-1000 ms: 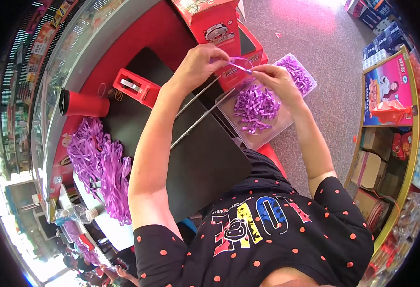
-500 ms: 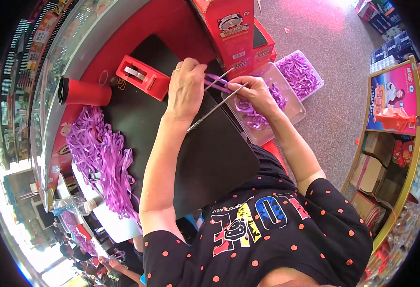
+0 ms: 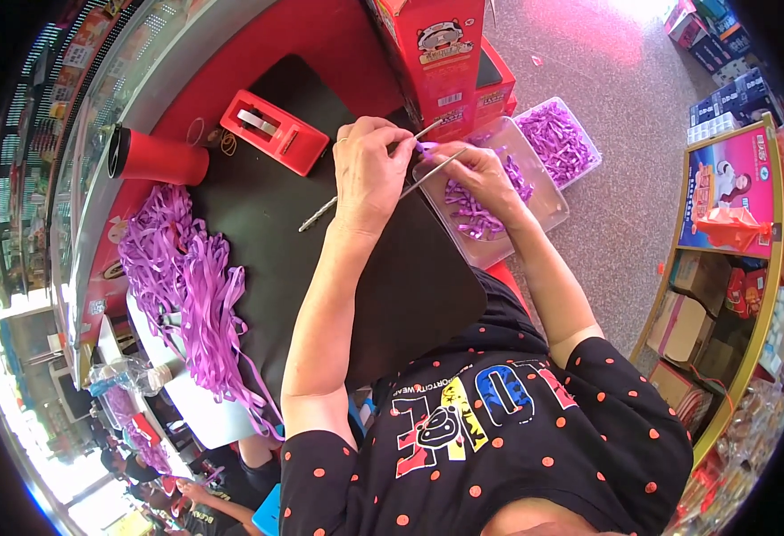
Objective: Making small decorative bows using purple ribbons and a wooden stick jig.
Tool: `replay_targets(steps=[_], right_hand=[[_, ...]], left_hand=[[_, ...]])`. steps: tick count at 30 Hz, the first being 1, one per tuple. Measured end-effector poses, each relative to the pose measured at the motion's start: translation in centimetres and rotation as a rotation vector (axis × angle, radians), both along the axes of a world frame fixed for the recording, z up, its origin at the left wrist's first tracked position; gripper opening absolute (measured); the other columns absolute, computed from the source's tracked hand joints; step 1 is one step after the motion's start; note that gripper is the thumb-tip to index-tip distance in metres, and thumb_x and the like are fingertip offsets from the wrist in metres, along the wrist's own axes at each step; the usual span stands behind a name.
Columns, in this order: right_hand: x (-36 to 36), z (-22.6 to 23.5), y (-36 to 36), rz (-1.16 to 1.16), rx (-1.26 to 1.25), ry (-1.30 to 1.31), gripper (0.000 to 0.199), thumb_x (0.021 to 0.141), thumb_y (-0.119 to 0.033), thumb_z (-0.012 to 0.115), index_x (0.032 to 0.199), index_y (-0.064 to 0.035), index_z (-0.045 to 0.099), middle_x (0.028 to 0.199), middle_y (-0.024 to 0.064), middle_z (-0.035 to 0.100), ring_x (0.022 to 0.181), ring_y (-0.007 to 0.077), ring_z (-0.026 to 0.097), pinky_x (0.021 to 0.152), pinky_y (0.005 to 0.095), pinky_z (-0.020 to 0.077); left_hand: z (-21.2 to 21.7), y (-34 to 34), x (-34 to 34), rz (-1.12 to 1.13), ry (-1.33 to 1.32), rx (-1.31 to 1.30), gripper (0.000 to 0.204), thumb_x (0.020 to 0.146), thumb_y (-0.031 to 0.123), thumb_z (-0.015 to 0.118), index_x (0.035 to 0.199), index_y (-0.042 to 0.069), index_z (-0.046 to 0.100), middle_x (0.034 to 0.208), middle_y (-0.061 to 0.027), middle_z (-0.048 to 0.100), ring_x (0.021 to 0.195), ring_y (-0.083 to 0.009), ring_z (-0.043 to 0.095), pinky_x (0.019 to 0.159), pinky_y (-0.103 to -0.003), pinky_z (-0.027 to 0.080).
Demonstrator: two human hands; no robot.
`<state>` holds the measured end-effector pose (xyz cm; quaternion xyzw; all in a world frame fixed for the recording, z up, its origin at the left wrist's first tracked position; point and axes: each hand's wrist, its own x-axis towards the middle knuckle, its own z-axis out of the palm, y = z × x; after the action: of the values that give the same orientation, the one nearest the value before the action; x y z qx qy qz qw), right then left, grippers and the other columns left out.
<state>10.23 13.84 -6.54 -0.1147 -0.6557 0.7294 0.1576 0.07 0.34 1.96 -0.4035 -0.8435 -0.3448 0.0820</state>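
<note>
Over the far right corner of the black tabletop (image 3: 383, 304), my left hand (image 3: 365, 170) pinches a short purple ribbon (image 3: 425, 149). From the other side my right hand (image 3: 481, 177) has its fingers closed at the same ribbon. Two slim metal rods, like the arms of long tweezers (image 3: 318, 215), run slantwise under my left hand. Their tips stick out by the ribbon and the right fingers; the middle is hidden. Below the right hand, a clear plastic tub (image 3: 548, 213) holds folded or knotted purple ribbon pieces (image 3: 477, 219).
A second tub of purple pieces (image 3: 553, 134) stands beyond. A red tape dispenser (image 3: 276, 134), red tumbler (image 3: 164, 167) and heap of long purple ribbons (image 3: 200, 304) lie to the left. Tall red carton (image 3: 441, 76) stands ahead; at lower left, another person's arm (image 3: 222, 505) shows.
My left hand has moved slightly right and closer to my right hand. The rods' joined end now shows left of my left wrist. Less ribbon shows between the hands.
</note>
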Motion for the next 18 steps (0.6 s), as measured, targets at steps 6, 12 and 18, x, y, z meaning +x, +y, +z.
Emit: replay_targets(steps=[6, 12, 18], right_hand=[[-1.9, 1.6, 0.9, -0.009, 0.159, 0.069, 0.025, 0.088, -0.012, 0.062, 0.110, -0.0016, 0.064, 0.095, 0.0063, 0.067, 0.090, 0.0114, 0.060, 0.081, 0.0269, 0.0477], [-2.8, 3.0, 1.5, 0.223, 0.189, -0.063, 0.024, 0.086, -0.012, 0.065, 0.105, 0.0022, 0.065, 0.093, 0.0088, 0.068, 0.084, 0.0088, 0.060, 0.076, 0.0259, 0.0490], [-3.5, 1.0, 1.8, 0.194, 0.217, -0.047, 0.022, 0.085, -0.012, 0.065, 0.103, 0.0020, 0.067, 0.088, 0.0060, 0.069, 0.080, 0.0075, 0.059, 0.071, 0.0255, 0.0495]], left_hand=[[-0.6, -0.4, -0.1, 0.037, -0.186, 0.049, 0.010, 0.075, 0.015, 0.072, 0.083, 0.009, 0.074, 0.092, -0.0051, 0.064, 0.096, -0.0255, 0.053, 0.086, -0.036, 0.043], [-0.8, -0.5, -0.1, 0.030, -0.205, 0.060, 0.012, 0.076, 0.017, 0.071, 0.084, 0.009, 0.074, 0.095, -0.0042, 0.063, 0.099, -0.0254, 0.052, 0.088, -0.037, 0.041], [-0.8, -0.5, -0.1, 0.024, -0.199, 0.063, 0.011, 0.076, 0.017, 0.071, 0.084, 0.010, 0.074, 0.094, -0.0041, 0.063, 0.099, -0.0257, 0.052, 0.088, -0.037, 0.041]])
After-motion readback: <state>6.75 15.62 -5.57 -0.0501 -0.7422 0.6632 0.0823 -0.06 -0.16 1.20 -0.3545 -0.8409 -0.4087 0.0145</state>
